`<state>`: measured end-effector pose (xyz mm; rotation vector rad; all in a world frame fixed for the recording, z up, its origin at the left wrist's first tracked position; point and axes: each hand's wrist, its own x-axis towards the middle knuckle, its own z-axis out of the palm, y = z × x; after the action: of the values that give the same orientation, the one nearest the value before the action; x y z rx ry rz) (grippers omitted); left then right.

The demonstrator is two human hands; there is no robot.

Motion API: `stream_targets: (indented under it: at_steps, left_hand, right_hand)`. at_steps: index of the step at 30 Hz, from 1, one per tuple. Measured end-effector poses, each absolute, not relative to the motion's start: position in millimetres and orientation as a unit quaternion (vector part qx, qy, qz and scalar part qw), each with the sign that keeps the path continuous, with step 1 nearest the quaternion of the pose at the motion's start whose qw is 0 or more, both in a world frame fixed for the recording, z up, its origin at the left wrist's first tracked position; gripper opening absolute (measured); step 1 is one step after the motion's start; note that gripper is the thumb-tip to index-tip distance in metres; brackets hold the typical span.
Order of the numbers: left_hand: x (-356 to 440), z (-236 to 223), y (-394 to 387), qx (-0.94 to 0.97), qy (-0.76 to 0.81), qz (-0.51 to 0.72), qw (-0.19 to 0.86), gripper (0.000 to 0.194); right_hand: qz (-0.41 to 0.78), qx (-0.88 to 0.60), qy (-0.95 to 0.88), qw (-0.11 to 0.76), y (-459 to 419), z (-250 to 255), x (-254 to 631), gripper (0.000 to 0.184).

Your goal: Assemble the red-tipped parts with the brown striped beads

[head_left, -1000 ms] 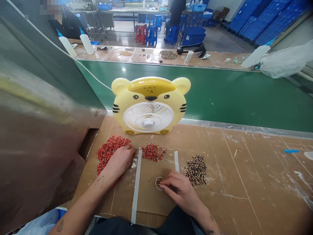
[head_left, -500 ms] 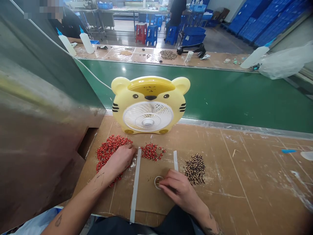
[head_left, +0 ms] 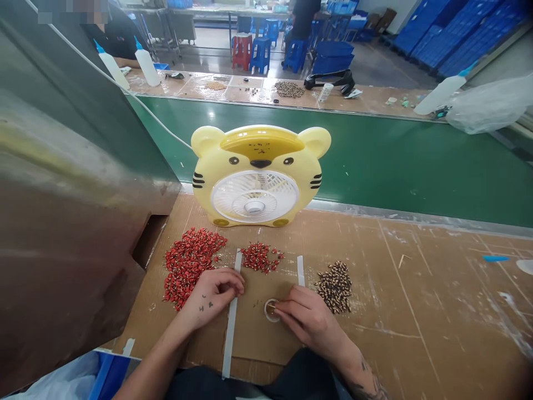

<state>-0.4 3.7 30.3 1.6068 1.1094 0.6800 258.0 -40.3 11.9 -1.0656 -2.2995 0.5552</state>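
Pale round ring is lying on the brown cardboard worktop, the right hand pinching a thin sliver over it; the left hand is curling beside the red bead heap, its hold hidden, with open cardboard stretching rightward.

And there's the green panel of the facing desk, with a grey factory floor beyond, a red stool beside a blue stool, stacked blue crates along the right, and steel tables far back!
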Motion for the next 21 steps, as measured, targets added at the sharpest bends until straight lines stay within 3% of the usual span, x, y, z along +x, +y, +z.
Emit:
stream_targets:
  at_steps: [8, 14, 21]
  left_hand:
    - [10.2, 9.6, -14.6, 0.531, 0.486, 0.316, 0.618, 0.011]
    - [14.4, 2.5, -17.8, 0.380, 0.511, 0.326, 0.699, 0.025]
    - [15.3, 2.9, -24.9, 0.372, 0.494, 0.326, 0.715, 0.010]
  right_hand:
    - [0.218, -0.392, -0.852, 0.270, -40.0, 11.1, 258.2, 0.019]
    - [0.206, -0.385, -0.857, 0.274, -38.9, 10.1, 257.8, 0.022]
    - [0.202, -0.387, -0.859, 0.267, -38.2, 10.6, 259.5, 0.019]
